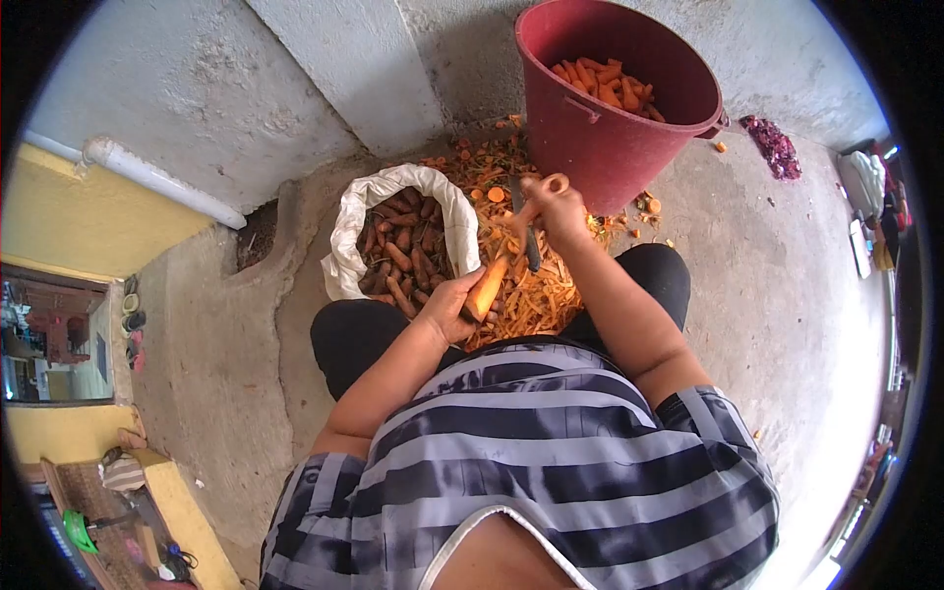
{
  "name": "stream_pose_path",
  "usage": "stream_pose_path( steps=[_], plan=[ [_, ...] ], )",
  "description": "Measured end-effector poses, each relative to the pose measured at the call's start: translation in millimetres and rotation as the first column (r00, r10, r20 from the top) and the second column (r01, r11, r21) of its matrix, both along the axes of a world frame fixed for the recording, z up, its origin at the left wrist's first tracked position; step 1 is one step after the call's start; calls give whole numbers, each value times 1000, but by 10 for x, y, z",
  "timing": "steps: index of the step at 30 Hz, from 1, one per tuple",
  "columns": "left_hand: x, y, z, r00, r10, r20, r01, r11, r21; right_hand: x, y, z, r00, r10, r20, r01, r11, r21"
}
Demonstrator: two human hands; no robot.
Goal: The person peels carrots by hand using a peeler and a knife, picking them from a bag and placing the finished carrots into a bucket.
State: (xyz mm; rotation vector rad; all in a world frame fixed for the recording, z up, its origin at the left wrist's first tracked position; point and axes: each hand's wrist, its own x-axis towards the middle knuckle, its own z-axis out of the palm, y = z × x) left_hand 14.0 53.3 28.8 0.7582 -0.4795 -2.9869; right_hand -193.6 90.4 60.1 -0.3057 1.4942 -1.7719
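My left hand (450, 307) is wrapped round the thick end of a carrot (487, 290), its upper side bright orange and bare of skin. In my right hand (559, 211) is a peeler (524, 218) with a tan forked handle, its head just above the carrot's far end. Beneath both hands lies a heap of orange peelings (536, 300). To the left, a white sack (344, 236) with a rolled rim holds many brown, unpeeled carrots (401, 246).
Against the wall, a tall red bucket (605, 147) contains peeled carrots (610, 84). Carrot ends (649, 205) are scattered at its base. A purple-red net bag (772, 146) lies on the concrete floor to its right. My knees flank the peelings.
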Motion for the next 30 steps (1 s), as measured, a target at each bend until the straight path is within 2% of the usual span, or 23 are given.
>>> stream_pose_path(
  steps=[1, 3, 7, 8, 9, 10, 11, 13, 14, 15, 16, 18, 20, 21, 22, 24, 27, 28, 30],
  plan=[
    [0, -4, -29, 998, 16, 64, -10, 995, -100, -156, -10, -57, 999, -50, 5, 50, 999, -9],
    [-20, -8, -6, 989, 91, 114, -81, 993, -90, -231, 9, -83, 992, -122, 26, 123, 991, -57],
    [-58, 50, 222, 958, 169, 230, -157, 985, -70, 276, 198, 311, 982, 190, 13, -189, 981, -47],
    [-60, 41, 195, 967, 176, 185, -169, 984, -53, 396, 242, 336, 955, 295, -17, -296, 953, -58],
    [-53, 37, 138, 973, 183, 141, -180, 983, -34, 505, 191, 137, 943, 332, -32, -331, 920, -210],
    [-50, 45, 127, 977, 191, 98, -191, 982, -13, 489, 198, 102, 900, 415, -133, -432, 888, -158],
    [-55, 56, 118, 961, 201, 188, -195, 980, -49, 404, 168, 9, 925, 362, -114, -373, 923, -97],
    [-18, 19, -29, 985, 134, 111, -135, 991, -7, 111, 59, -21, 979, 190, -68, -184, 979, 83],
    [-4, 0, -76, 992, 102, 70, -103, 995, 12, -43, 0, -77, 999, 35, -29, -34, 999, 37],
    [10, 7, -66, 995, 80, 52, -79, 997, -9, -140, 57, 58, 997, 8, -74, -13, 997, -77],
    [11, 3, -57, 994, 95, 55, -95, 995, -7, -272, -22, -44, 991, -107, -76, 108, 994, 9],
    [1, -6, -39, 990, 131, 59, -131, 991, -1, -295, 10, -95, 991, -134, -16, 133, 991, -35],
    [-32, 10, 61, 974, 192, 125, -188, 981, -40, -13, 72, 117, 998, 5, 55, -2, 999, -54],
    [-50, 13, 88, 963, 220, 157, -213, 975, -62, 112, 72, 21, 997, 78, -9, -78, 996, -43],
    [-63, 12, 70, 954, 250, 164, -243, 968, -63, 249, 171, 189, 971, 236, 44, -232, 970, -70],
    [-74, 6, -18, 934, 309, 181, -302, 951, -65, 412, 153, 36, 920, 391, 28, -379, 906, -187],
    [17, -67, -233, 982, 157, 101, -146, 984, -106, 177, -62, -166, 989, 145, -32, -146, 989, -13],
    [11, -51, -216, 979, 162, 125, -147, 982, -119, 40, -134, -149, 999, -6, -32, 7, 998, 55],
    [-14, 16, -121, 970, 173, 173, -149, 978, -143, -184, -118, -61, 998, -66, 5, 66, 994, -82]
  ],
)
